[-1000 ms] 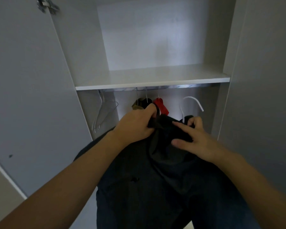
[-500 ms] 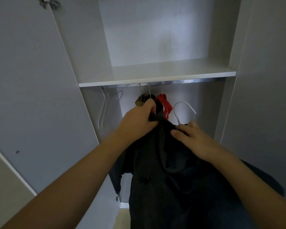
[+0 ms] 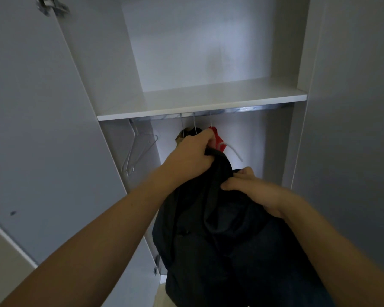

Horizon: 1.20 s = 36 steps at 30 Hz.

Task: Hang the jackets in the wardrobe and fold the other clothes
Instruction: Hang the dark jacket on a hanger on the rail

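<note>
Left hand [image 3: 190, 157] grips the dark jacket [image 3: 220, 229] bunched at its collar, right hand [image 3: 256, 192] pinches the shoulder, holding it up just below the wardrobe rail [image 3: 242, 110], likely to hook its white hanger [image 3: 234, 151].

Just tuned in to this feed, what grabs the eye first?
Both hands grip a dark jacket at centre, the left hand raising its collar toward the rail, the right hand pinching the shoulder. Behind the left hand a red garment hangs on the rail; bare wire hangers hang at the far left.
</note>
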{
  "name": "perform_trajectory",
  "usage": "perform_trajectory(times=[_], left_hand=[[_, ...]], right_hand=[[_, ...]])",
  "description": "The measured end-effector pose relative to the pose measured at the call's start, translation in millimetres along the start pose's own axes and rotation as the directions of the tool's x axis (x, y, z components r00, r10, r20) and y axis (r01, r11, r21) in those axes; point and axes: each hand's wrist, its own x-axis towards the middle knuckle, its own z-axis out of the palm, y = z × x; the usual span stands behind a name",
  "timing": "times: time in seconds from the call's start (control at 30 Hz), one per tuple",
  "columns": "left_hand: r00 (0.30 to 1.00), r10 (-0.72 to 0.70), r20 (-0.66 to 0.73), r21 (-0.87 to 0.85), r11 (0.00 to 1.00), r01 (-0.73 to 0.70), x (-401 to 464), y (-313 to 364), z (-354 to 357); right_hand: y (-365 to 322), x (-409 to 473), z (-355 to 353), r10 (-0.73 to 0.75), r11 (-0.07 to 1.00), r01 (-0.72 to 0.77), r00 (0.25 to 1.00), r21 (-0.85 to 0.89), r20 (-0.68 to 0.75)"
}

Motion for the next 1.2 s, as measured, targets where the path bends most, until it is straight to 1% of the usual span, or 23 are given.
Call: perform_trajectory(times=[0.03, 0.07, 0.17, 0.27, 0.37, 0.47, 0.5, 0.57, 0.6, 0.63, 0.7, 0.73, 0.77, 0.8, 0.83, 0.87, 0.93, 0.97, 1.0, 1.03, 1.1, 1.13, 1.2], left_hand=[[1.000, -0.010, -0.015, -0.013, 1.000, 0.009, 1.2, -1.3, -1.4], [0.999, -0.019, -0.028, -0.030, 0.999, 0.018, 2.7, -2.0, -2.7], [1.000, -0.022, -0.021, -0.061, 0.998, 0.021, 7.4, -3.1, -3.1], [1.000, -0.002, 0.027, -0.028, 1.000, 0.003, 6.1, -10.5, -2.5], [0.994, -0.024, 0.111, -0.028, 0.999, 0.027, -9.6, -31.7, 3.6], [0.952, -0.186, 0.244, 0.074, 0.982, 0.173, -47.0, -72.0, 36.7], [0.930, -0.275, 0.243, 0.102, 0.961, 0.257, -61.9, -87.7, 51.0], [0.862, -0.483, 0.155, 0.066, 0.875, 0.479, -84.3, -113.4, 70.1], [0.832, -0.547, 0.094, 0.021, 0.836, 0.548, -88.7, -122.0, 72.6], [0.835, -0.549, 0.031, 0.012, 0.836, 0.549, -87.9, -128.6, 71.2], [0.911, -0.411, -0.024, 0.161, 0.898, 0.410, -77.6, -129.8, 57.4], [0.956, -0.293, -0.017, 0.284, 0.915, 0.285, -68.7, -125.3, 45.8], [0.991, -0.131, 0.013, 0.424, 0.899, 0.114, -57.8, -118.8, 32.8], [0.997, 0.031, 0.074, 0.534, 0.843, -0.066, -46.7, -109.6, 19.9], [0.974, 0.161, 0.159, 0.597, 0.770, -0.225, -36.8, -98.1, 8.2], [0.930, 0.258, 0.263, 0.618, 0.695, -0.367, -27.8, -85.2, -0.5], [0.812, 0.408, 0.416, 0.586, 0.563, -0.583, -11.7, -59.5, -9.2], [0.771, 0.458, 0.443, 0.563, 0.526, -0.637, -5.3, -47.1, -9.2], [0.751, 0.480, 0.454, 0.542, 0.520, -0.660, -0.3, -35.8, -7.5], [0.754, 0.477, 0.452, 0.518, 0.547, -0.657, 3.0, -26.4, -4.6], [0.798, 0.452, 0.400, 0.467, 0.648, -0.601, 5.4, -16.6, 3.9], [0.822, 0.441, 0.360, 0.450, 0.689, -0.568, 5.6, -15.7, 7.3], [0.870, 0.390, 0.302, 0.425, 0.762, -0.489, 5.5, -18.5, 10.6]], right_hand=[[0.8, -1.1, -1.7, 0.008, 1.000, -0.008, 1.000, 0.009, 0.014], [1.8, -0.8, -0.9, -0.004, 0.999, 0.003, 1.000, -0.042, -0.011], [8.9, 12.7, 7.4, -0.103, 0.979, 0.062, 0.973, -0.196, -0.208], [11.6, 22.9, 6.7, -0.280, 0.933, 0.152, 0.874, -0.325, -0.397], [10.1, 25.0, -2.4, -0.332, 0.940, 0.221, 0.774, -0.261, -0.540], [8.6, 24.7, -9.8, -0.349, 0.934, 0.297, 0.646, -0.198, -0.679], [9.1, 23.7, -12.8, -0.352, 0.929, 0.321, 0.612, -0.184, -0.708], [12.3, 19.0, -20.5, -0.340, 0.936, 0.293, 0.605, -0.196, -0.720], [16.7, 16.6, -25.7, -0.360, 0.933, 0.231, 0.623, -0.277, -0.694], [22.5, 14.4, -30.6, -0.383, 0.907, 0.135, 0.660, -0.399, -0.647], [35.2, 7.7, -34.8, -0.393, 0.784, -0.040, 0.741, -0.620, -0.545], [41.8, 4.2, -34.5, -0.383, 0.734, -0.069, 0.779, -0.676, -0.496], [48.1, 2.0, -34.4, -0.376, 0.705, -0.056, 0.815, -0.707, -0.440], [51.6, 0.4, -34.1, -0.346, 0.700, -0.039, 0.855, -0.713, -0.386], [51.7, -0.5, -31.3, -0.307, 0.710, -0.032, 0.885, -0.704, -0.350], [51.4, 0.2, -27.5, -0.284, 0.727, -0.022, 0.900, -0.686, -0.330], [50.4, 6.4, -18.2, -0.299, 0.774, 0.012, 0.888, -0.633, -0.349], [48.5, 9.1, -12.7, -0.337, 0.776, 0.045, 0.873, -0.629, -0.353], [46.5, 11.7, -7.9, -0.377, 0.753, 0.068, 0.860, -0.654, -0.344], [46.0, 14.6, -4.3, -0.418, 0.709, 0.087, 0.851, -0.700, -0.317], [44.1, 18.0, 0.0, -0.436, 0.646, 0.087, 0.857, -0.759, -0.273], [43.5, 19.9, 2.0, -0.429, 0.650, 0.084, 0.861, -0.755, -0.273], [44.0, 24.8, 5.2, -0.401, 0.715, 0.092, 0.866, -0.693, -0.299]])
